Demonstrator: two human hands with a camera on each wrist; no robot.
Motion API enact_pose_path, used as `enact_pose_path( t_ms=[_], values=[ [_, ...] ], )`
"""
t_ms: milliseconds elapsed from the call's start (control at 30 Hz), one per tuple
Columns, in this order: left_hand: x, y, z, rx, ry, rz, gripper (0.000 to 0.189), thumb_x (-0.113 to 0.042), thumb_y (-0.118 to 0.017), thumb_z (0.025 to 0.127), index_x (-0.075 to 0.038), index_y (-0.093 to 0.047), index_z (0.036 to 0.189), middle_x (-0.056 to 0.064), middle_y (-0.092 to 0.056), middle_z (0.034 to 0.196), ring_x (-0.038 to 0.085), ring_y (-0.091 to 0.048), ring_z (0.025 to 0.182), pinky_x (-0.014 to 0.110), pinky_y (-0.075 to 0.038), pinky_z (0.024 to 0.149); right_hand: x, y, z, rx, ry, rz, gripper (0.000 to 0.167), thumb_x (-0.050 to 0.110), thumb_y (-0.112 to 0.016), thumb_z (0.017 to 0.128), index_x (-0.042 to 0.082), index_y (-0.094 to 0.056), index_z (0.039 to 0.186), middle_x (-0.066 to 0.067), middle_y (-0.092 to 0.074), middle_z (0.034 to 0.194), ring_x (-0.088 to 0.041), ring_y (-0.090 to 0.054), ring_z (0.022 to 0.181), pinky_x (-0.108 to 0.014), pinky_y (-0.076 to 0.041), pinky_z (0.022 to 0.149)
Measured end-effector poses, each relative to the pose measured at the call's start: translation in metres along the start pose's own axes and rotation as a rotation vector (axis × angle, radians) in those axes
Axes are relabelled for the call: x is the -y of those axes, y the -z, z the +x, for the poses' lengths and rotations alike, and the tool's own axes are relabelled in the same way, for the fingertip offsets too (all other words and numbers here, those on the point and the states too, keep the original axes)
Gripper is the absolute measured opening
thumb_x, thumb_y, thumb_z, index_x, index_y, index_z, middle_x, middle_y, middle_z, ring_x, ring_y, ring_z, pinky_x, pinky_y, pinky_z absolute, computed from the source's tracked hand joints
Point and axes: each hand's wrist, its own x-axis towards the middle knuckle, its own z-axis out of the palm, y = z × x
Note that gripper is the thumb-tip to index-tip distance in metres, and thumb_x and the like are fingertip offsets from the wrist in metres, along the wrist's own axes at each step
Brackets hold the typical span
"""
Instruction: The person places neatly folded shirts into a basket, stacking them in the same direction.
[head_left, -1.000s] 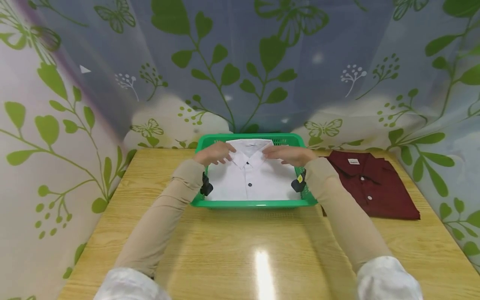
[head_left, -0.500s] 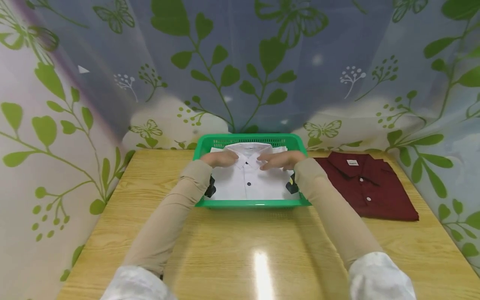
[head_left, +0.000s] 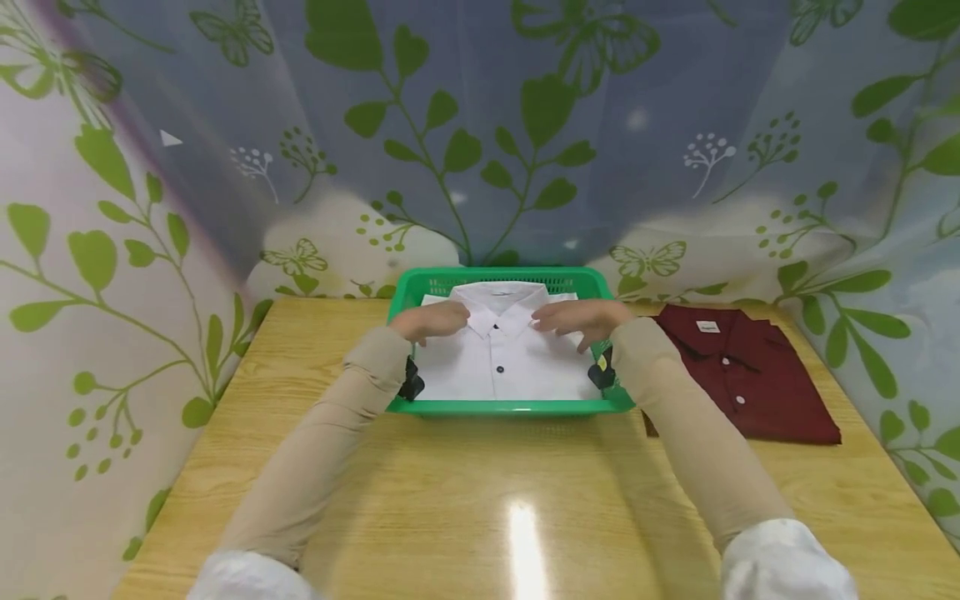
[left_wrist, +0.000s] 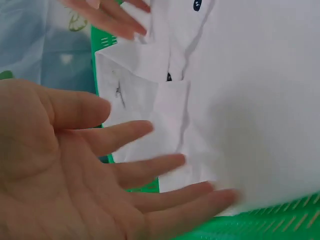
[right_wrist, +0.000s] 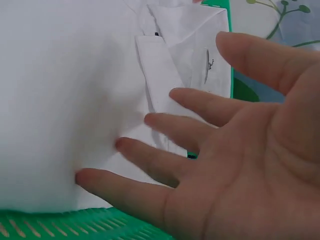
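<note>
White button-up shirt (head_left: 461,375): folded, face up inside the green plastic basket (head_left: 495,407); collar (head_left: 516,318) at 12 o'clock. The fold appears matched to the basket's floor, which would let the front lie flat.
Green plastic basket: on the desk (head_left: 480,475), 12 o'clock from the person, long side facing them. In my judgement this gives both arms equal reach over the near rim.
Left hand (head_left: 432,321): over the shirt at 10 o'clock, beside the collar; fingers (left_wrist: 150,169) spread wide, gripping nothing.
Right hand (head_left: 585,318): over the shirt at 2 o'clock, mirroring the left; fingers (right_wrist: 155,161) likewise spread, gripping nothing.
Contact: not established; shadows fall on the white cloth, but whether any fingertip touches it cannot be told.
Hand pose: judged suited to light, even pressure on flat cloth; a pinch could crease the collar.
Maroon button-up shirt (head_left: 780,379): folded on the desk, outside the basket at 3 o'clock, collar also toward 12. Lying flat probably preserves its fold; the beige right sleeve (head_left: 701,429) hides part of its near-left edge.
</note>
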Motion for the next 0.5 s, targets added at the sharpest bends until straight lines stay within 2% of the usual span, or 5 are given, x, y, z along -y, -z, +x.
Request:
enact_pose_path(
  t_ms=[100, 200, 333, 500],
  values=[
    [0.002, 0.002, -0.006, 0.053, 0.109, -0.174, 0.063, -0.032, -0.031, 0.107, -0.01, -0.004, 0.16, 0.015, 0.001, 0.165, 0.045, -0.009, 0.147, 0.065, -0.029, 0.109, -0.005, 0.002, -0.009, -0.012, -0.014, 0.099, 0.066, 0.028, -0.044, 0.107, 0.008, -0.01, 0.16, -0.016, 0.003, 0.165, -0.042, -0.002, 0.149, -0.069, -0.019, 0.111],
    [0.009, 0.004, -0.01, 0.077, 0.14, -0.313, 0.067, -0.031, -0.033, 0.107, -0.009, 0.003, 0.159, 0.017, 0.005, 0.165, 0.047, -0.005, 0.147, 0.069, -0.029, 0.107, -0.008, 0.001, -0.013, -0.023, -0.019, 0.134, 0.068, 0.028, -0.044, 0.106, 0.007, -0.008, 0.159, -0.016, 0.005, 0.165, -0.043, 0.0, 0.149, -0.072, -0.021, 0.108],
    [0.017, 0.004, -0.013, 0.102, 0.124, -0.385, 0.067, -0.029, -0.032, 0.106, -0.004, 0.002, 0.159, 0.02, 0.004, 0.164, 0.046, -0.003, 0.148, 0.069, -0.028, 0.107, -0.015, -0.002, -0.014, -0.02, -0.027, 0.134, 0.068, 0.028, -0.042, 0.106, 0.006, -0.007, 0.159, -0.016, 0.002, 0.165, -0.042, 0.0, 0.149, -0.073, -0.026, 0.104],
    [0.02, 0.001, -0.016, 0.103, 0.162, -0.428, 0.066, -0.026, -0.032, 0.105, -0.001, -0.002, 0.158, 0.029, -0.003, 0.161, 0.045, -0.006, 0.148, 0.067, -0.03, 0.107, -0.022, -0.007, -0.012, -0.022, -0.068, 0.154, 0.065, 0.028, -0.041, 0.107, 0.007, -0.008, 0.159, -0.015, -0.002, 0.165, -0.039, 0.0, 0.15, -0.072, -0.029, 0.103]
  ],
)
